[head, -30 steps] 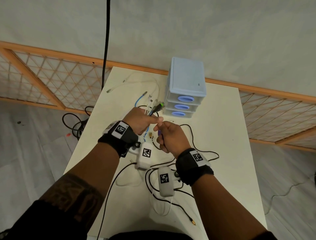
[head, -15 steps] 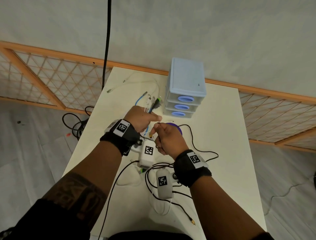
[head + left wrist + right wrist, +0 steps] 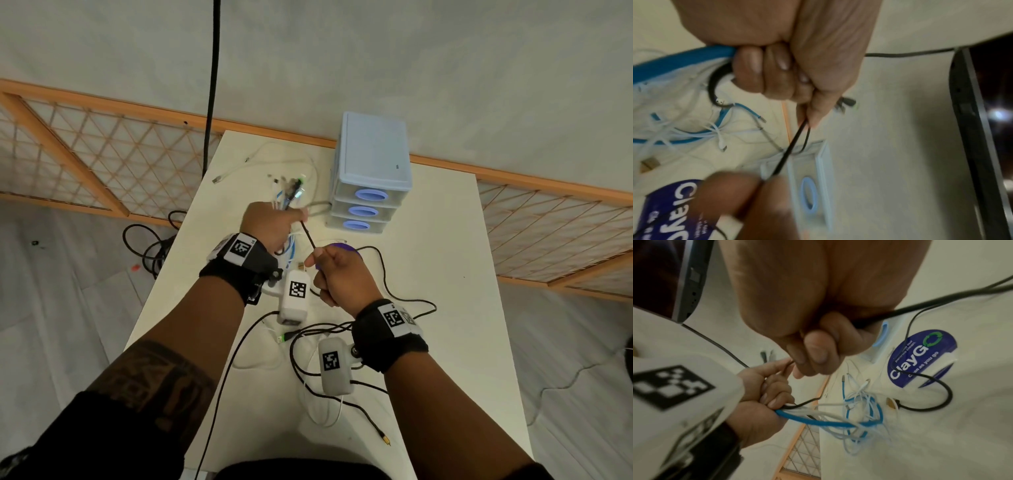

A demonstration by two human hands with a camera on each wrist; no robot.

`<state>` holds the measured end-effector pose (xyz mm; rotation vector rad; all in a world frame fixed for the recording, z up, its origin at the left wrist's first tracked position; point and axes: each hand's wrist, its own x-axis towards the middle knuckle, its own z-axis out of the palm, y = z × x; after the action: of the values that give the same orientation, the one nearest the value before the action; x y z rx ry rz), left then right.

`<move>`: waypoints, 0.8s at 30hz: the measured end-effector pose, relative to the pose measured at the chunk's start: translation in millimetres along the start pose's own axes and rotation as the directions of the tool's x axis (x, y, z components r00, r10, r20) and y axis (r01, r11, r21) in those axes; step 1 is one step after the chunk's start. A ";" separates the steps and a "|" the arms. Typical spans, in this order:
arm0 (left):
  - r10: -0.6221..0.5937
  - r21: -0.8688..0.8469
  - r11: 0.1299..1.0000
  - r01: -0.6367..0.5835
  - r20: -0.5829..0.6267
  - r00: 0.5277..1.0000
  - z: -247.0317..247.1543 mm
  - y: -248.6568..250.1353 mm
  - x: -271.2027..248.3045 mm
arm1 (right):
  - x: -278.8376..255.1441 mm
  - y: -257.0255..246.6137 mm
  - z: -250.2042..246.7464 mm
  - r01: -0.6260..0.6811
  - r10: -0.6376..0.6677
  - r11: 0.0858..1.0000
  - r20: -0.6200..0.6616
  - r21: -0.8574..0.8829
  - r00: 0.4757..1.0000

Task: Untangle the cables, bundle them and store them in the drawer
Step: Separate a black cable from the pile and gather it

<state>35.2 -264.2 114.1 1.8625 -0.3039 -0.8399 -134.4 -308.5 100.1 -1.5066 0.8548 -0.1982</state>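
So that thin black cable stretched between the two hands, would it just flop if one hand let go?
Probably yes. The black cable looks straight only where the left hand and right hand pull it taut; its free length lies in loose curves on the table. It seems light, so it should drag easily, though it may snag on the blue and white cables.

The plug ends above the left hand (image 3: 270,224) are smeared by motion blur. The black cable (image 3: 307,236) is concealed inside the right hand (image 3: 337,275). The purple sticker (image 3: 344,247) is partly covered by that hand.
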 end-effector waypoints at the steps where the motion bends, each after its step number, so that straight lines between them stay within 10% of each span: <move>1: -0.025 -0.103 0.994 0.019 -0.060 0.998 -3.0 1.2 3.6 | -3.2 1.6 -1.2 -0.011 0.011 1.000 0.016 0.010 1.000; 5: -0.078 -0.211 0.974 0.079 0.015 0.997 -13.0 1.5 2.7 | -6.2 8.4 -5.9 -0.004 0.004 1.000 -0.019 -0.009 1.000; 10: -0.094 0.044 0.995 0.084 0.316 0.944 -1.0 -8.4 -19.6 | 9.2 5.6 -2.4 0.066 -0.075 0.993 -0.089 -0.093 0.993; 20: -0.062 -0.329 0.944 0.003 -0.171 0.983 -10.0 -2.3 16.4 | -7.2 8.2 -1.8 -0.043 0.044 0.998 -0.001 0.037 0.999; 24: -0.156 -0.156 0.973 0.169 0.088 0.984 -8.5 -11.1 2.5 | -1.7 11.6 -4.2 -0.027 0.028 1.000 -0.081 0.010 0.996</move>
<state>40.8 -254.6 105.3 1.7221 -0.1256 -1.0177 -142.6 -309.5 90.8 -1.4862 0.9380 -0.2436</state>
